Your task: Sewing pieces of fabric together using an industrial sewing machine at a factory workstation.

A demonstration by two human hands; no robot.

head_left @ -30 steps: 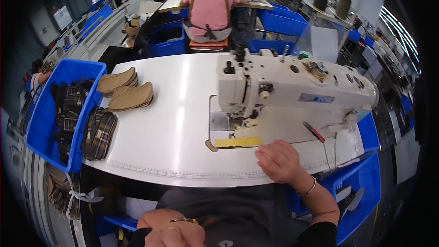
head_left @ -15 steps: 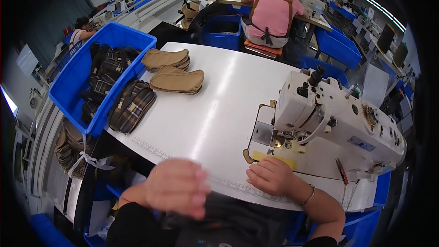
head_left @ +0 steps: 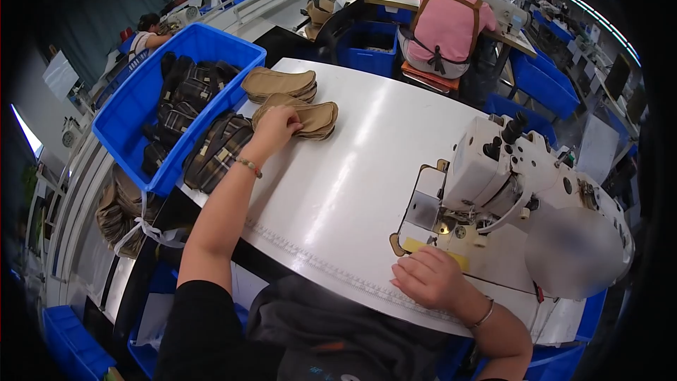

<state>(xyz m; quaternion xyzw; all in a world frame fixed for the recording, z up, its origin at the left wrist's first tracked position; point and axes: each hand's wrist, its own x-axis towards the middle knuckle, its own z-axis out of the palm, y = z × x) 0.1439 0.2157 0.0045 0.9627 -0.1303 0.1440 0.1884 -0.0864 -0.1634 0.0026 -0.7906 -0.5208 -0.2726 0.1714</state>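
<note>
Left hand (head_left: 277, 128) is touching the nearer tan stack (head_left: 321, 119) on the table (head_left: 374, 134); gripping or not, cannot tell | right hand (head_left: 428, 277) is resting half-curled by the yellow strip (head_left: 412, 243), hold unclear | seemingly early stage: no such stack is lying under the sewing machine (head_left: 486, 162)

Worn on the head, a wide fisheye camera looks forward and down over the nearby white sewing table (head_left: 384, 137).
</note>
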